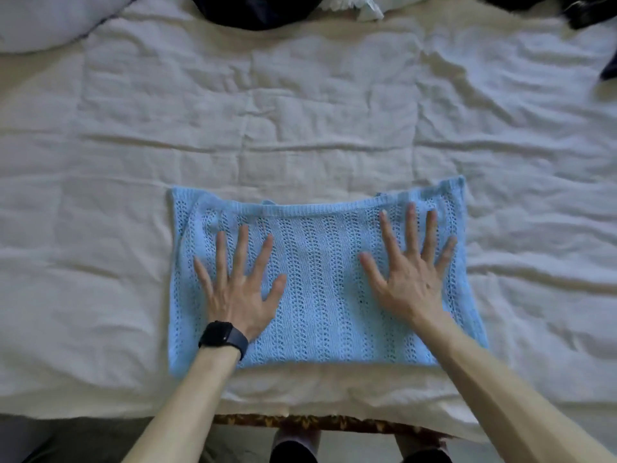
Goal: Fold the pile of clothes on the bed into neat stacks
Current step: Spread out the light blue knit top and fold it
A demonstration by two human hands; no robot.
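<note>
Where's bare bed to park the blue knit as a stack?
Bare sheet lies left of the blue knit top, right of it, and in the band between its far edge and the dark clothes. Crowded: the bed's far side, with the pillow, dark clothes and a white garment. Flat on the knit: left hand and right hand.

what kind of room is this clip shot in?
Likely a bedroom: a bed with a wrinkled cream sheet, a pillow at the far left corner, and dark clothes piled along the far edge.
</note>
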